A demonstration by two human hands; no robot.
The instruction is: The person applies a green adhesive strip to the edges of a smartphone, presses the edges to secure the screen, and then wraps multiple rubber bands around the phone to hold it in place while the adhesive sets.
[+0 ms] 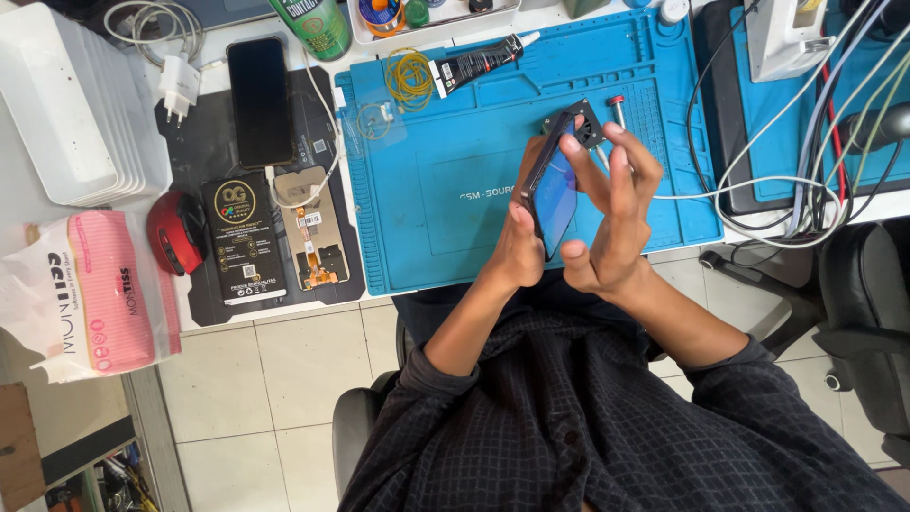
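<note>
A dark smartphone (551, 190) is held on edge above the blue work mat (455, 190), its screen turned to the right. My left hand (519, 248) grips its lower left side from behind. My right hand (614, 213) cups the screen side, fingertips on the upper edge and thumb near the bottom. Just behind the phone on the mat lie a small black square part (585, 121) and a red-capped screwdriver (617, 106).
A black glue tube (474, 63), yellow wire coil (409, 76) and clear bag (377, 121) lie on the mat's far left. Left of it are a black phone (259, 100), a screen part (308, 228), a black box (242, 237), red mouse (175, 232), tissue pack (95, 294) and white charger (177, 83). Cables (806, 171) run at right.
</note>
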